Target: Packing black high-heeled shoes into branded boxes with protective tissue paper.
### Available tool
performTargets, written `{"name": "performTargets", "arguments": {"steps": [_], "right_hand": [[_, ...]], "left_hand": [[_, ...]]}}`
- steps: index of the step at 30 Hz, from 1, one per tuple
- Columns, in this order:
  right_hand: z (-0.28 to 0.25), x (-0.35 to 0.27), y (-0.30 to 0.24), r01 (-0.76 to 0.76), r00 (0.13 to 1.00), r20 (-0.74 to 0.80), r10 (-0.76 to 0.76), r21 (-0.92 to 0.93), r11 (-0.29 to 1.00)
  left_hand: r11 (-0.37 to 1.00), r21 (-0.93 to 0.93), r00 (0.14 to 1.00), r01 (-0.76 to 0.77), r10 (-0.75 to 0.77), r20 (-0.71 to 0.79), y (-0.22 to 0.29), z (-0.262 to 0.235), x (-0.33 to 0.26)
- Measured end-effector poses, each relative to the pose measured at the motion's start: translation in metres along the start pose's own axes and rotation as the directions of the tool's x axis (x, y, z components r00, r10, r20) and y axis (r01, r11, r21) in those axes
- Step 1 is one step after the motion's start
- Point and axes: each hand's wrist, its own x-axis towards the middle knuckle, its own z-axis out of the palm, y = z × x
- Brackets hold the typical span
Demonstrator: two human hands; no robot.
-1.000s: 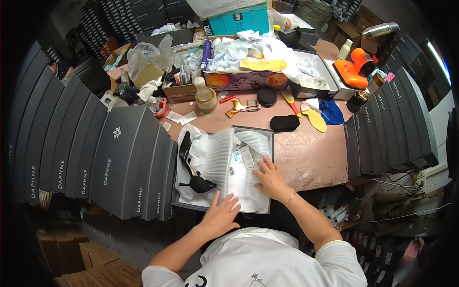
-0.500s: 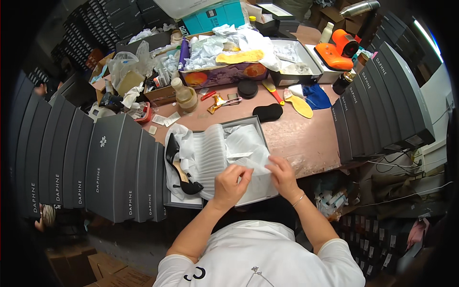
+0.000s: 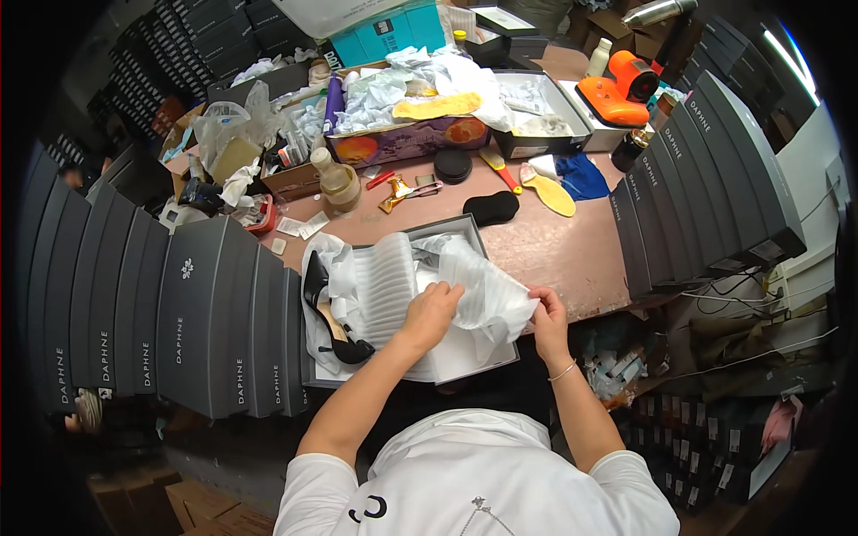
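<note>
An open grey shoe box (image 3: 487, 239) lies in front of me, lined with white tissue paper. At its left side a black high-heeled shoe (image 3: 323, 308) rests on crumpled tissue. Beside the shoe stands a ribbed white foam sheet (image 3: 386, 284). With fingers pinched, my right hand (image 3: 550, 314) holds the corner of a thin white wrapping sheet (image 3: 487, 290), drawn up over the box's right edge. Over the middle of the box, my left hand (image 3: 432, 314) is closed at the near side of that sheet; what lies between its fingers is hidden.
Grey shoe boxes (image 3: 210, 322) stand in a row on the left, with another stack (image 3: 706, 188) on the right. Behind lie a black insole (image 3: 491, 209), a yellow insole (image 3: 548, 191), a glue bottle (image 3: 338, 183), a brush (image 3: 500, 170) and a carton (image 3: 407, 141) full of paper.
My right hand has pulled the sheet's corner rightward and lifted it past the box edge. The left hand has moved slightly up over the box. The whole view has shifted a little.
</note>
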Motion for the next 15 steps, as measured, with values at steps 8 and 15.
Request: {"name": "performTargets", "arguments": {"steps": [8, 15], "right_hand": [[-0.007, -0.017, -0.038, -0.063, 0.997, -0.043, 0.065, 0.044, 0.997], [0.058, -0.029, -0.006, 0.762, 0.514, 0.858, 0.016, -0.465, 0.45]], "left_hand": [[0.996, -0.045, 0.969, -0.077, 0.085, 0.23, 0.022, 0.0, -0.027], [0.939, -0.167, 0.883, -0.3, 0.208, -0.42, 0.092, -0.025, 0.029]]}}
